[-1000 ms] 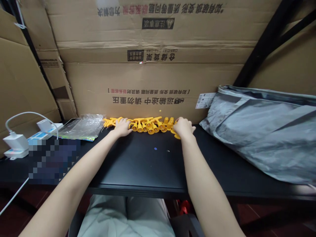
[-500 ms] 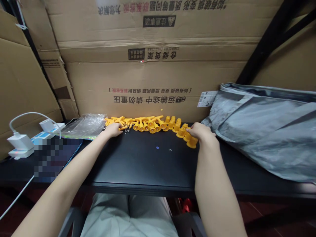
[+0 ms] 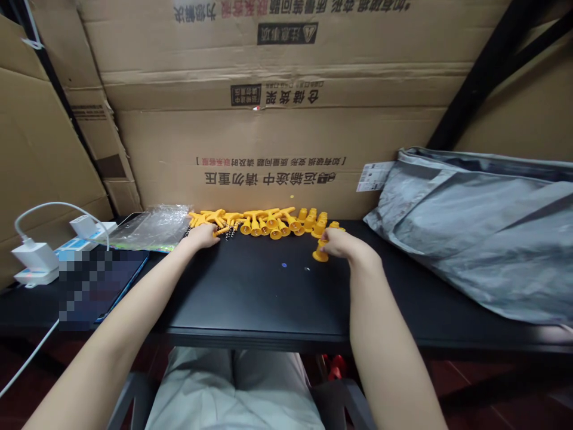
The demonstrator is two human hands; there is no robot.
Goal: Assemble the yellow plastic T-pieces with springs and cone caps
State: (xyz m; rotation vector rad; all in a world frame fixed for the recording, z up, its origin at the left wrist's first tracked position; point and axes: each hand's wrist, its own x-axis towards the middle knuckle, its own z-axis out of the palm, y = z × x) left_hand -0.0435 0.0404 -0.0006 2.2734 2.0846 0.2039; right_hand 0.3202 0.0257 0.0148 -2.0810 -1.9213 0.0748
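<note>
Pinching yellow flared cup by its narrow upper end w/ fingers of R hand, R of worktop centre & nearer back edge than front. Looks like smooth, moulded plastic, round, w/ wide rim. Points rim down, narrow end up; runs roughly vert. along its long axis; can't tell if touching the smooth black worktop. Curling L hand over by yellow forked pcs, nr back edge, L of centre, w/ slim yellow pc poking out past fingers toward R edge, long axis approx. parallel to front edge; can't tell if gripping, as fingers mostly hidden. Can see twisted, metallic-looking spirals right beside, pointing toward front edge. Can see yellow T-handled cones bunched along back edge btwn hands, w/ open round mouths facing front edge, long axes running back-to-front, slightly fanned. Can also see more yellow cups clustered rim-down just L of R hand, narrow ends up. Shows crinkly clear plastic packet nr back L corner, crumpled soft grey bag covering back R corner, & creased, printed cardboard standing along back edge.
</note>
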